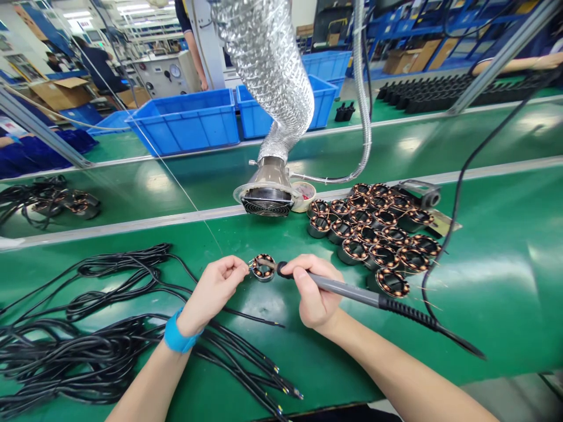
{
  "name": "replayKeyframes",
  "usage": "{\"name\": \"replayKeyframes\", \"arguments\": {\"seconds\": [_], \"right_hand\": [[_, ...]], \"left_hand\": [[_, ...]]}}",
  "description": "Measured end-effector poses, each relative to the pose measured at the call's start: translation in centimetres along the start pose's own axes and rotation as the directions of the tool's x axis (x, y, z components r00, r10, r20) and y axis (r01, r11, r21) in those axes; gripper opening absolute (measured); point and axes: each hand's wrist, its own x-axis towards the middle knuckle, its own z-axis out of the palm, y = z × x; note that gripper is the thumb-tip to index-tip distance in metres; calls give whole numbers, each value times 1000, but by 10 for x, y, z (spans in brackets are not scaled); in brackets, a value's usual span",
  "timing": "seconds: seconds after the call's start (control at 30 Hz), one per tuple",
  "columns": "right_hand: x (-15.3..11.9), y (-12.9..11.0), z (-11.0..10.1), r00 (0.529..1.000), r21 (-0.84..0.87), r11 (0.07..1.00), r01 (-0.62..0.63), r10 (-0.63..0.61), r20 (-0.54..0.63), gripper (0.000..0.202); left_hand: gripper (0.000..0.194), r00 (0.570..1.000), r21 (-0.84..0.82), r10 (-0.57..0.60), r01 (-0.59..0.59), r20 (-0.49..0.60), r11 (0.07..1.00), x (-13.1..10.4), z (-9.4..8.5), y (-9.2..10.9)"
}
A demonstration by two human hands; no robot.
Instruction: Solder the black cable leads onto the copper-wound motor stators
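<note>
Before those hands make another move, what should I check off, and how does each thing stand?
1. Soldering iron gripped in the right hand: ok.
2. Iron's tip over the copper-wound ring: ok.
3. Tip touching the ring: cannot tell.
4. Left hand beside the ring, fingers pinched: ok; what they hold is too small to tell.
5. Bundled black cables apart from the tip: ok.
6. Fan running: cannot tell.

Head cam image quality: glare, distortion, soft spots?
Head view: glare patches on the green tabletop, sheen on the foil duct; ceiling lights look washed out and soft; left metal post and right metal post lean outward, likely wide-angle distortion; soldering iron and stator read fairly sharp, but whether they touch is too small to tell.
</note>
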Motion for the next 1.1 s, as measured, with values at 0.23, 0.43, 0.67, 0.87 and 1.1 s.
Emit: {"name": "replayKeyframes", "arguments": {"seconds": [0.23,0.43,0.67,0.87,1.1], "right_hand": [[5,-5,-3,999,-7,1000,22,-22,-23,21],[8,-8,-5,998,14,999,50,-50,-30,21],[11,-9,-5,996,6,997,77,-77,-38,20],[10,-10,-5,997,-4,998,65,-65,-30,21],[10,-9,-4,998,-8,998,64,-65,-27,21]], "left_hand": [[31,993,-99,-29,40,111,994,7,-15,-3],[34,997,-167,-68,74,37,983,13,-6,-10],[35,996,-188,-73,82,53,979,12,-4,-10],[34,998,-289,-58,52,-10,956,12,-8,-7],[44,984,-122,-32,10,-176,992,13,7,-13]]}}
